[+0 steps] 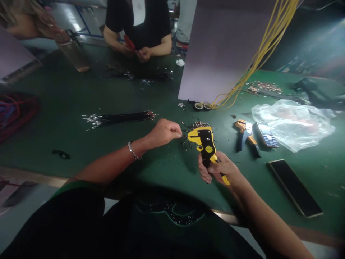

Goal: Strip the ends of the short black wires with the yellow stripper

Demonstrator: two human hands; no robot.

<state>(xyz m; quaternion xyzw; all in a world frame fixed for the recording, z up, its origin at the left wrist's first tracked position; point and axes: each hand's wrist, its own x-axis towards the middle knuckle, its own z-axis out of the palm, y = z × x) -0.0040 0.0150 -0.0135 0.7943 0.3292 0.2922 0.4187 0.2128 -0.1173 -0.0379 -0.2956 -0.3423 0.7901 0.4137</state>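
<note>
My right hand [219,169] is closed round the handles of a yellow and black wire stripper [205,142], whose jaws point to the left above the green table [81,108]. My left hand [164,132] is a fist just left of the jaws, thumb and finger pinched on something too small to make out. A silver bracelet [133,151] sits on my left wrist. Small wire offcuts [198,126] lie scattered behind the tool. A bundle of black wires with bare ends [118,118] lies to the left of my left hand.
An orange and blue stripper [245,133], a keypad phone [266,134], a smartphone [295,187] and a clear plastic bag [293,122] lie at the right. Yellow cables [264,46] hang beside an upright board [223,50]. A person [138,28] works across the table. A bottle [72,52] stands at the far left.
</note>
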